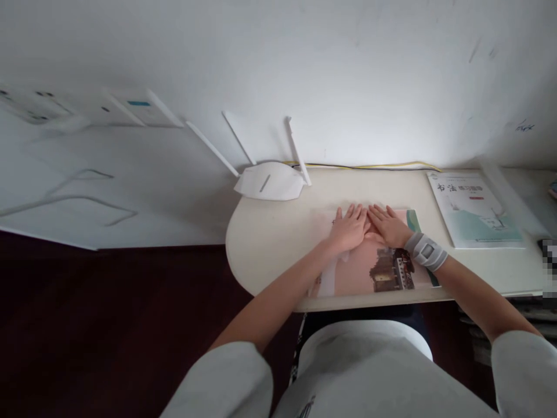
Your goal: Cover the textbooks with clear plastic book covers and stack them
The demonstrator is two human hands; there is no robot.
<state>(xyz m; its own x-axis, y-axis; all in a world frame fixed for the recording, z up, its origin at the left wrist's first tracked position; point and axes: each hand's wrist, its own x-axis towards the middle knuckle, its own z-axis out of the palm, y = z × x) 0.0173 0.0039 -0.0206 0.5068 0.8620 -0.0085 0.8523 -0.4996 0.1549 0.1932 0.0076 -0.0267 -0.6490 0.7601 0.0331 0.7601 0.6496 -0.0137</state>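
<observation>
Head view: I'm pressing both hands flat on a pink booklet [374,270] lying on the desk [270,238], long axis running left-right in front of me. My left hand [348,229] and right hand [389,226] are resting side by side near its far edge, fingers spread straight, gripping nothing. Booklet is lying directly under my palms, both hands equally near. Its top-left part is looking washed out, hard to read. Router [270,181] is sitting just beyond; second book [476,209] lying well right.

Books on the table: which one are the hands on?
The pink book with the building picture, under the left hand and right hand. The blue-green book lies untouched.
</observation>
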